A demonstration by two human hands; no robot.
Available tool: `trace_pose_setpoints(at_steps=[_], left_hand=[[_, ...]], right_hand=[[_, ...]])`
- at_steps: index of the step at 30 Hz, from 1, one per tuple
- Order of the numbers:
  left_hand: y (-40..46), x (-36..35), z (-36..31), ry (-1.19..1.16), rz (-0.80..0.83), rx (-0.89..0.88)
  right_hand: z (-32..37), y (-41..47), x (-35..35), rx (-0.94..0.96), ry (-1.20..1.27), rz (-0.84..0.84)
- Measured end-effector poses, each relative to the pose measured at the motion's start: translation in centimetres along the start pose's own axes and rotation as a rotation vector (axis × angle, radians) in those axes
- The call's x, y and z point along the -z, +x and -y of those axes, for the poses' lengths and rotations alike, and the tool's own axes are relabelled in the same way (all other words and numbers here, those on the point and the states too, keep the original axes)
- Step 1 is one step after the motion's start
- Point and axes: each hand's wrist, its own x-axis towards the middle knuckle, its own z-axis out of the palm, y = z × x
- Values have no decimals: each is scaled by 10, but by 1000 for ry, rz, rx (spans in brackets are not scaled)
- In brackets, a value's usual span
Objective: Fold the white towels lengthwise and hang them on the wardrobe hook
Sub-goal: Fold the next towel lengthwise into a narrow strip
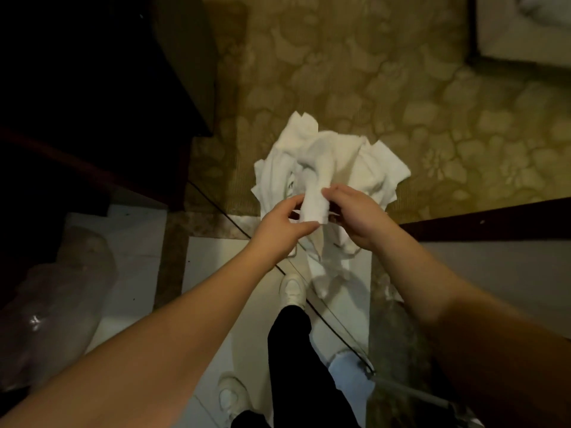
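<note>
Both hands on one white towel, held up over the pile.

My left hand (pixel 279 223) and right hand (pixel 355 216) pinch a bunched strip of towel (pixel 315 205) between them, fingers curled onto it from either side; my fingertips on its far side are hidden by the cloth. It hangs down in front of my legs, lower end blurred. More towels (pixel 364 168) lie crumpled just beyond my hands on patterned carpet (pixel 401 88). Dark furniture (pixel 77 88) left of my left hand is too dim to read. A clear plastic bag (pixel 55 304), lower left, is hard to make out. No hook in view.
</note>
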Motion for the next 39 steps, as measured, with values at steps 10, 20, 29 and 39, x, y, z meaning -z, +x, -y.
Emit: trace_pose_setpoints(at_steps=[10,20,29,39], left_hand=[[-149,62,-145,-94,-131,-290],[-360,132,-231,-193,-218,-398],[-540,186,-243,-61,-330,-476],[-722,191,-123,461,-479,-302]], right_hand=[[138,-159,-62,257,-36,-22],[186,-369,-167,477,-151,292],[156,-492,-219,740,-788,182],[45,-542,-194,869,-1140,-114]])
